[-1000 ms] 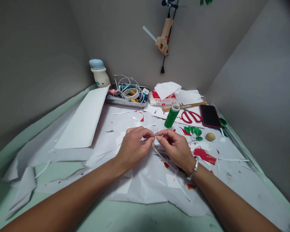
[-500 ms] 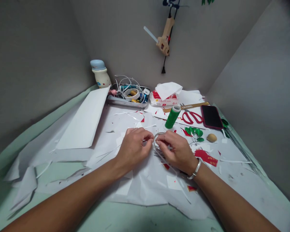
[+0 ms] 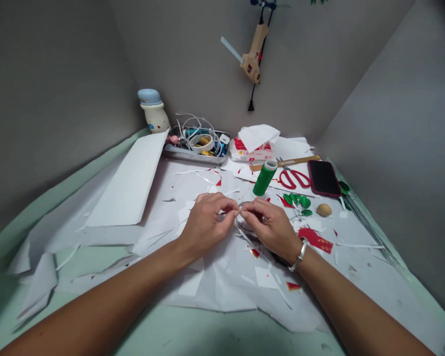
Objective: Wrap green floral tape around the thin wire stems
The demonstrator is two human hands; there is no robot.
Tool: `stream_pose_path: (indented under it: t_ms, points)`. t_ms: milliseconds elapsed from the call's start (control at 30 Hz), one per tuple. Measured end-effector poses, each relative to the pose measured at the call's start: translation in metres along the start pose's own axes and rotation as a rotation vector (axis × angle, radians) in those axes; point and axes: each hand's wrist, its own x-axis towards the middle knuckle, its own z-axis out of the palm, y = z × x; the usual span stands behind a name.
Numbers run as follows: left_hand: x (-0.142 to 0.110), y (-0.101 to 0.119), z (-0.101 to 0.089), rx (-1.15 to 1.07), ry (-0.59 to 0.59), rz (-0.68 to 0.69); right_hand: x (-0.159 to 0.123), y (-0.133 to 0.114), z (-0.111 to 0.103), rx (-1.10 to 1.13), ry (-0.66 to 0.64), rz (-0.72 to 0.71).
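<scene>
My left hand [image 3: 214,217] and my right hand [image 3: 267,221] meet at the middle of the paper-covered table. Thumb and forefinger of each are pinched, the tips touching or almost touching. What lies between the fingertips is too small to make out. A thin greyish ring [image 3: 244,229], like a coil or a narrow roll, shows behind and under the fingers, partly hidden by my right hand. Just beyond my right hand, a spool of green thread [image 3: 265,179] stands upright. To its right lies a cluster of small green leaves [image 3: 296,200] on thin stems.
Red-handled scissors [image 3: 294,179], a phone [image 3: 324,178] and a round tan object [image 3: 324,210] lie on the right. A metal tray [image 3: 196,157] of supplies, a tissue pack [image 3: 251,152] and a jar [image 3: 154,111] stand behind. A glue gun [image 3: 254,57] hangs on the wall. Paper scraps surround my hands.
Half a second ago the fingertips of my two hands were apart, with more of the ring showing. Now they have come back together, much as they were one second ago.
</scene>
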Motion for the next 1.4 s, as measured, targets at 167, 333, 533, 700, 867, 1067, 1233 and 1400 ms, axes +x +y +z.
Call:
stream_pose_path:
  t_ms: [167,333,533,700,867,1067,1233,1400]
  points:
    - [-0.0005,-0.0010,-0.0002,0.057,0.029,-0.036,-0.0025,-0.0020,0.0032,-0.105,-0.041,-0.102]
    - [-0.0018,-0.0068,0.0034,0.159,-0.007,0.038,-0.0037,-0.0011,0.0000,-0.217,-0.051,-0.201]
    - [-0.0031,-0.0061,0.0061,0.126,-0.061,0.141,0.0003,0.0048,-0.0042,-0.122,0.026,-0.095]
    - [-0.0028,-0.0036,0.0046,0.056,-0.014,0.116,0.0003,0.0063,-0.0003,-0.033,-0.011,-0.031]
    - [-0.0016,-0.0049,0.0028,0.097,0.029,0.028,-0.0024,0.0003,0.0026,-0.086,-0.111,-0.102]
    - [-0.0022,-0.0090,0.0048,0.194,-0.017,0.062,-0.0043,-0.0006,-0.0010,-0.245,-0.102,-0.232]
    - [-0.0039,-0.0079,0.0062,0.185,-0.077,0.143,-0.0014,0.0020,-0.0038,-0.213,0.002,-0.151]
    - [-0.0034,-0.0065,0.0059,0.092,-0.060,0.156,0.0001,0.0073,-0.0020,-0.107,-0.016,-0.037]
